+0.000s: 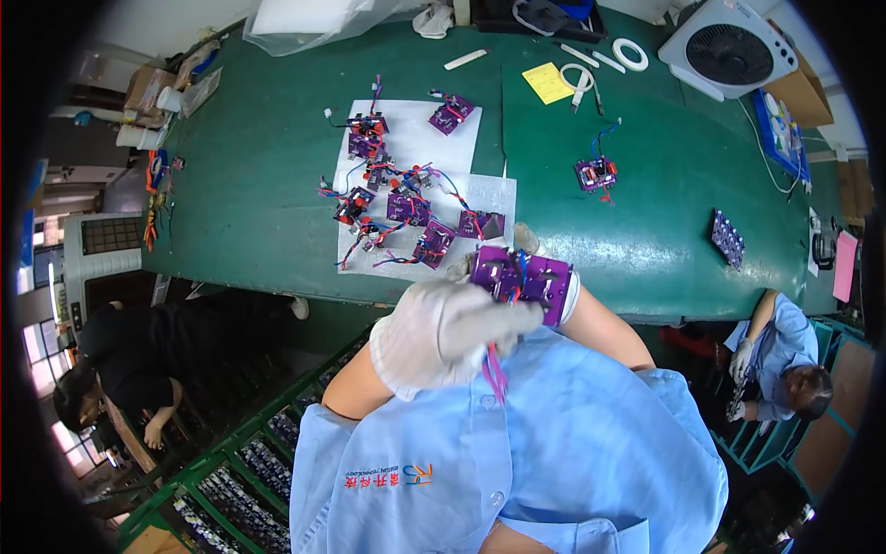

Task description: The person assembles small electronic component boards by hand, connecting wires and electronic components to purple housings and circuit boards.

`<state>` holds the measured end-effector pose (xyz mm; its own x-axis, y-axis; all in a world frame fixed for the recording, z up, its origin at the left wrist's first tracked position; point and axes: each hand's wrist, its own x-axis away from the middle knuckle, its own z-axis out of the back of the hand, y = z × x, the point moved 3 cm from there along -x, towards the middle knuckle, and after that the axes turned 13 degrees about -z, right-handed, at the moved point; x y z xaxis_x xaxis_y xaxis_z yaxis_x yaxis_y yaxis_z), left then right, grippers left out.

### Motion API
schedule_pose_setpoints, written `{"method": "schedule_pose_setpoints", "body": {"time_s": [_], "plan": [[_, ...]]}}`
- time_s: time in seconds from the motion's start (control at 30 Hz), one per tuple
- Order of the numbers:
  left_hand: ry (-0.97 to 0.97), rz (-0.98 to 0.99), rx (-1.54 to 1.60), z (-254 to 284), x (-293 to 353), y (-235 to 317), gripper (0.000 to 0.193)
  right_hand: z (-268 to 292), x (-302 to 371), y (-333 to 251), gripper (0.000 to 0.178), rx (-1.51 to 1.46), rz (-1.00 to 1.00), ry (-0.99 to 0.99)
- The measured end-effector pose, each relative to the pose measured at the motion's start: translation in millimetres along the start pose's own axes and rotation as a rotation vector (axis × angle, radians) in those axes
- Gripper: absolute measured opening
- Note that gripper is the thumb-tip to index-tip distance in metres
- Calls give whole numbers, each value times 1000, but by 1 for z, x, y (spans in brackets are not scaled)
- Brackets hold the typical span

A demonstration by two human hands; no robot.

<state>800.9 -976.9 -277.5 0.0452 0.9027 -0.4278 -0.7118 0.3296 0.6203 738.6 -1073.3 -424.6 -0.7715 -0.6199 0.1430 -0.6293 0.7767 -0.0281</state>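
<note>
Head view: a purple board is held at the near edge of the surface, in front of the blue shirt. Its long axis is set roughly left to right, with the right end tipped slightly nearer. Both hands are gloved and brought close together. By the right hand, mostly hidden behind the board, the board appears to be gripped from the far and right sides. The left hand is laid across the board's near left part; its fingers are blurred, so whether they are closed on the pink wires hanging below them cannot be told. Those wires are placed nearer the left hand. Blue and red wires are bunched at the board's middle, just beyond the left fingers. More boards are spread on white sheets, far and left; a lone board is set far right, well apart.
</note>
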Motion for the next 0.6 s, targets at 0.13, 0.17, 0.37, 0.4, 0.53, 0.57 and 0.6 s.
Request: {"method": "schedule_pose_setpoints", "body": {"time_s": [0.13, 0.17, 0.37, 0.4, 0.53, 0.57, 0.6], "plan": [[147, 123, 2, -6, 3, 1, 29, 5, -7, -6, 67, -8, 84, -238], [151, 136, -1, -8, 4, 1, 27, 6, -9, -2, 67, 7, 69, -241], [216, 147, -116, -13, 12, 4, 22, 17, -10, 17, 58, -311, 334, 31], [260, 143, -106, -12, 13, 5, 22, 14, -12, 18, 59, -194, 309, -13], [225, 187, -82, -14, 11, 4, 20, 25, -10, 18, 63, -215, 234, 47], [259, 152, -62, -14, 12, 3, 20, 15, -6, 18, 63, -220, 239, -28], [291, 116, -41, -14, 13, 2, 21, 9, -2, 19, 63, -226, 243, -104]]}}
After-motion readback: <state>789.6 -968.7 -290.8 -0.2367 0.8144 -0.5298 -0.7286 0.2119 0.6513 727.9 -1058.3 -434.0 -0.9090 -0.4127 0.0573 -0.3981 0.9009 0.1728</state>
